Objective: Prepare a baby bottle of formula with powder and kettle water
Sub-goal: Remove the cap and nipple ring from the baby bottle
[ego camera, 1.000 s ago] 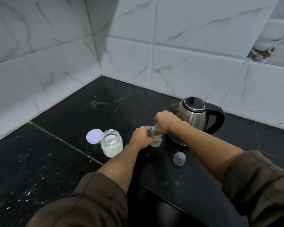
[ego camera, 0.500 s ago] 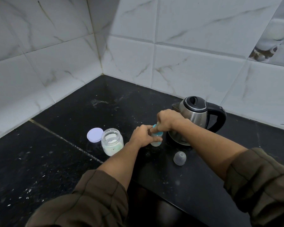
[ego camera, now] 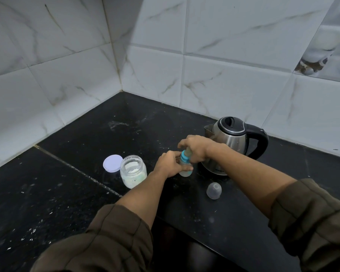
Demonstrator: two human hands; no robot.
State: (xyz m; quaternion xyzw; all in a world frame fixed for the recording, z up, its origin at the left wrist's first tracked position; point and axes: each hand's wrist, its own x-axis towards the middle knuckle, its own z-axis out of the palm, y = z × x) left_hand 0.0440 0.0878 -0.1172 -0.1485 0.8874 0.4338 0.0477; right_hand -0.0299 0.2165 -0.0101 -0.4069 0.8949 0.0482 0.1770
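While my left hand (ego camera: 172,165) grips the body of the baby bottle (ego camera: 186,172) at the centre of the frame, my right hand (ego camera: 197,149) curls down over its teal screw ring (ego camera: 184,155), fingers closed round the teat end. The bottle stands upright on the black speckled stone counter (ego camera: 67,193), just left of the electric kettle (ego camera: 232,142).

I judge this to be the twisting step at the collar. Whether I am tightening or loosening it, I cannot tell. The bottle's lower wall looks pale and cloudy, so it may already be filled. If so, the next move calls for a firm turn against my steadying grip, then fitting the clear dome cap (ego camera: 214,190), which lies on the counter at lower right of the bottle, apart from it.

The kettle is brushed steel with a black plastic lid and a looped black handle. Its spout points toward the frame's left. The powder jar (ego camera: 133,171), left of centre, is round, clear and open, with whitish powder low inside. Its flat white lid (ego camera: 112,163) lies just beside it on the left. White marble-veined tiles (ego camera: 224,36), glossy and smooth, line the walls across the top of the frame.
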